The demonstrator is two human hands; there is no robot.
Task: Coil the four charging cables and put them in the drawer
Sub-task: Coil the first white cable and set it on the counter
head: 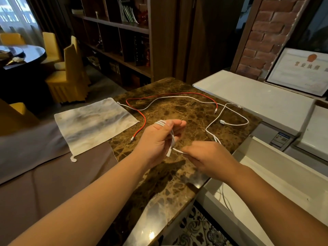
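Observation:
My left hand grips a coiled white cable, its loops wound around my fingers above the brown marble counter. My right hand pinches the loose end of that same cable just right of the coil. A red cable lies uncoiled in a long arc across the counter. A white cable crosses it, and another white cable loops at the right side. The open white drawer sits at the right, below counter level, with a white cable inside it.
A white cloth lies at the counter's left edge over a grey-brown surface. A white chest freezer stands behind the drawer, a framed certificate leaning on the wall. Bookshelves, yellow chairs and a dark round table fill the background.

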